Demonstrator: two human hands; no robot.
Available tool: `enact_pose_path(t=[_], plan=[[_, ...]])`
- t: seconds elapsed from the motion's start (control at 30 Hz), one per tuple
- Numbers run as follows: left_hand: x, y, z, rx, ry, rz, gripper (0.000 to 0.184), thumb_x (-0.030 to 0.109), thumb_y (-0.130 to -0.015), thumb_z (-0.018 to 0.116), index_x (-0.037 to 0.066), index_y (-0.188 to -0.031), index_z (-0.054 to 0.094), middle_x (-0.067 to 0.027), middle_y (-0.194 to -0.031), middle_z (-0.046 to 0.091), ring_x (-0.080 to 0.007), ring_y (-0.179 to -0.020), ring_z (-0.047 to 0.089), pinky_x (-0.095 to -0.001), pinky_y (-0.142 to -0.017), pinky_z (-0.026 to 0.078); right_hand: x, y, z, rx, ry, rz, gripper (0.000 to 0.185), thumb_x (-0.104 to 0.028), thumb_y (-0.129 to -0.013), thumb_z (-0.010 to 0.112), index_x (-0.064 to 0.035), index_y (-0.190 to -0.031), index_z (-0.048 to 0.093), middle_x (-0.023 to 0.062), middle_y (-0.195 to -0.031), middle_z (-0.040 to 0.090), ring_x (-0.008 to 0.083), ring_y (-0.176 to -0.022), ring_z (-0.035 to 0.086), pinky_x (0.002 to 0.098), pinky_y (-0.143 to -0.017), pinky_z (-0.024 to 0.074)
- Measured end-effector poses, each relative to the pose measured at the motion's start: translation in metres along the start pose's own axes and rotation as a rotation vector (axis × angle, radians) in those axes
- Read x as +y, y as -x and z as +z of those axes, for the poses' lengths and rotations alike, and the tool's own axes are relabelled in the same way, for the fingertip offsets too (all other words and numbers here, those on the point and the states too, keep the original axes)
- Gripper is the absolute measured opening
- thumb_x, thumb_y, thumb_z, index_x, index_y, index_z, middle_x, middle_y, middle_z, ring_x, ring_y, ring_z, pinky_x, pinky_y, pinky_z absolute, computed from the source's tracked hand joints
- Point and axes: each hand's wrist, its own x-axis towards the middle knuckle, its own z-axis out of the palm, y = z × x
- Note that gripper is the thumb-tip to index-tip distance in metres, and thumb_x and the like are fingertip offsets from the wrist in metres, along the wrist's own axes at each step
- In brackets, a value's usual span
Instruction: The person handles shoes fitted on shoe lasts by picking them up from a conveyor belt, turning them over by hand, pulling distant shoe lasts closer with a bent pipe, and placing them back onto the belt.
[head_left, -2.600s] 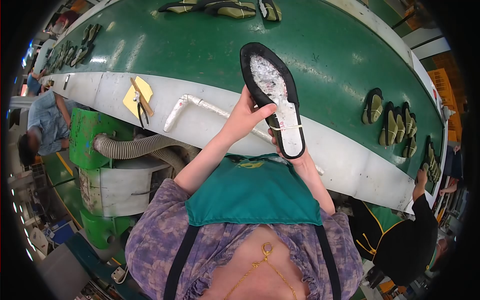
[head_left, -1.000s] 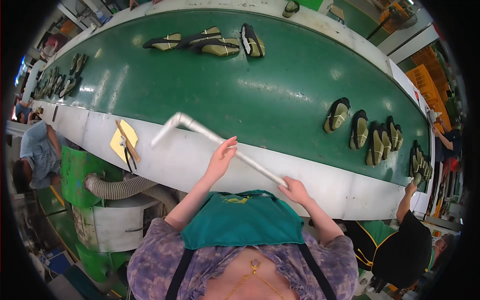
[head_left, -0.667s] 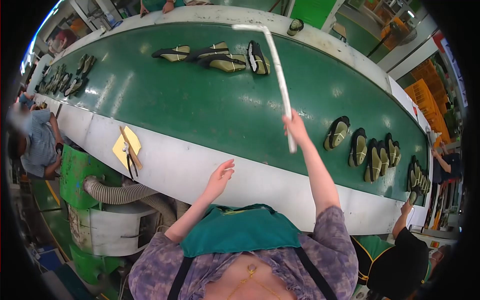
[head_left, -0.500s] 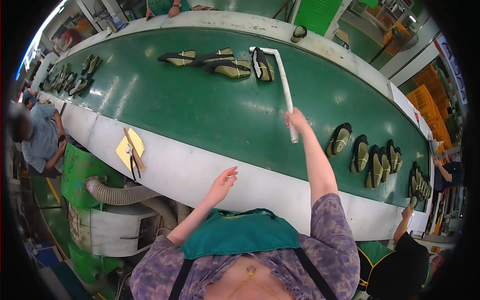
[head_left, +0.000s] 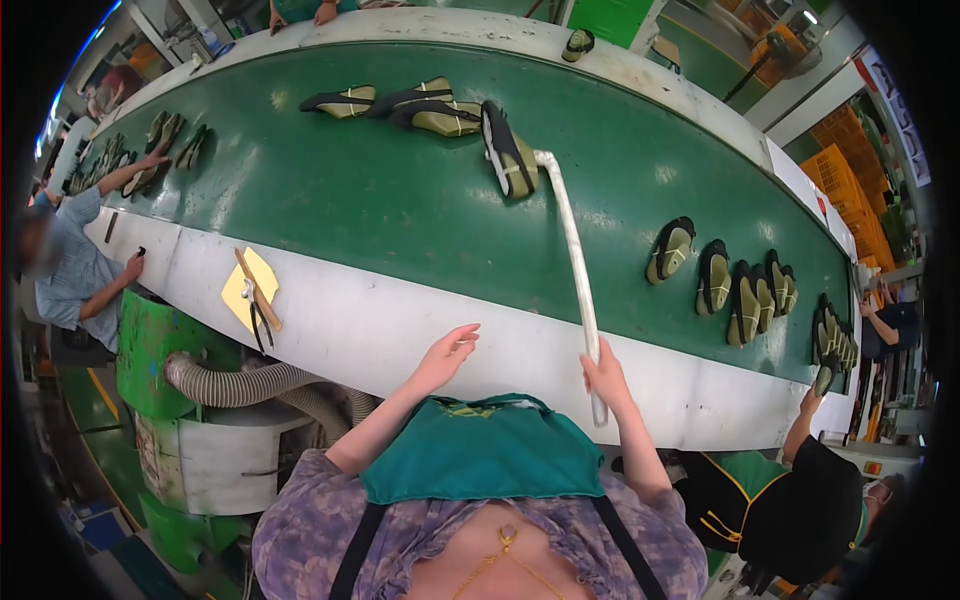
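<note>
My right hand (head_left: 606,378) is closed round the lower part of a white, tape-wrapped bent rod (head_left: 573,250). The rod reaches out over the green belt, and its hooked end lies behind a black and olive shoe piece (head_left: 512,155), hidden in part by it. Over the white table edge, my left hand (head_left: 448,357) is held with its fingers apart and nothing in it. Several more shoe pieces (head_left: 447,117) lie left of the hooked one.
Pliers (head_left: 253,300) and a wooden-handled tool lie on yellow paper (head_left: 262,275) at the left. More shoes (head_left: 713,277) are on the belt at the right. A co-worker (head_left: 75,255) reaches over the belt at the far left; another person (head_left: 780,500) is at the right.
My right hand has picked up the rod, reached out and drawn back towards me. The hooked shoe piece has moved nearer, apart from its neighbours. The left co-worker now reaches onto the belt.
</note>
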Motion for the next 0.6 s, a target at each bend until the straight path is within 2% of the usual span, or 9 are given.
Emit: enact_pose_path(t=[0.1, 0.17, 0.3, 0.4, 0.5, 0.6], plan=[[-0.010, -0.004, -0.002, -0.017, -0.049, -0.010, 0.041, 0.024, -0.096, 0.051, 0.009, -0.135, 0.049, -0.0102, -0.122, 0.060, -0.0191, -0.105, 0.058, -0.0313, -0.091, 0.045, 0.026, 0.056, -0.008, -0.010, -0.067, 0.093, 0.053, -0.014, -0.090, 0.056, -0.0082, -0.140, 0.037, 0.0047, -0.068, 0.054, 0.0128, -0.051, 0.053, 0.0294, -0.047, 0.0462], [-0.013, -0.006, -0.004, 0.000, -0.068, 0.010, 0.041, 0.023, -0.096, 0.051, 0.009, -0.134, 0.050, -0.0117, -0.123, 0.059, -0.0204, -0.106, 0.058, -0.0322, -0.093, 0.045, 0.048, 0.071, -0.006, 0.071, -0.091, 0.084, 0.054, -0.015, -0.091, 0.056, -0.0091, -0.141, 0.037, 0.0040, -0.068, 0.053, 0.0118, -0.051, 0.052, 0.0281, -0.047, 0.0455], [-0.011, -0.010, -0.010, 0.074, -0.196, 0.088, 0.044, 0.023, -0.095, 0.052, 0.008, -0.136, 0.047, -0.0137, -0.130, 0.053, -0.0219, -0.114, 0.054, -0.0343, -0.099, 0.042, 0.032, 0.037, 0.007, 0.218, -0.061, -0.012, 0.055, -0.013, -0.092, 0.054, -0.0079, -0.143, 0.035, 0.0018, -0.068, 0.050, 0.0088, -0.051, 0.049, 0.0256, -0.044, 0.0429], [-0.012, -0.015, -0.022, 0.201, -0.681, 0.246, 0.052, 0.026, -0.092, 0.056, 0.009, -0.139, 0.044, -0.0188, -0.140, 0.043, -0.0321, -0.128, 0.042, -0.0447, -0.105, 0.037, -0.013, -0.033, 0.010, 0.176, -0.174, -0.117, 0.051, -0.015, -0.093, 0.053, -0.0063, -0.141, 0.038, 0.0004, -0.066, 0.049, 0.0081, -0.049, 0.048, 0.0246, -0.044, 0.0415], [-0.020, -0.016, -0.031, 0.347, -1.010, 0.121, 0.063, 0.034, -0.088, 0.061, 0.011, -0.142, 0.038, -0.0209, -0.147, 0.031, -0.0429, -0.137, 0.025, -0.0594, -0.107, 0.029, -0.067, -0.117, 0.007, 0.049, -0.247, -0.204, 0.042, -0.020, -0.095, 0.054, -0.0058, -0.134, 0.044, -0.0006, -0.063, 0.048, 0.0081, -0.047, 0.047, 0.0239, -0.043, 0.0402], [-0.031, -0.015, -0.044, 0.384, -1.013, -0.066, 0.074, 0.041, -0.085, 0.062, 0.012, -0.146, 0.032, -0.0227, -0.152, 0.019, -0.0473, -0.140, 0.014, -0.0698, -0.103, 0.022, -0.108, -0.216, 0.016, -0.056, -0.276, -0.268, 0.028, -0.021, -0.095, 0.054, -0.0051, -0.119, 0.050, 0.0001, -0.060, 0.050, 0.0099, -0.046, 0.048, 0.0269, -0.043, 0.0412]])
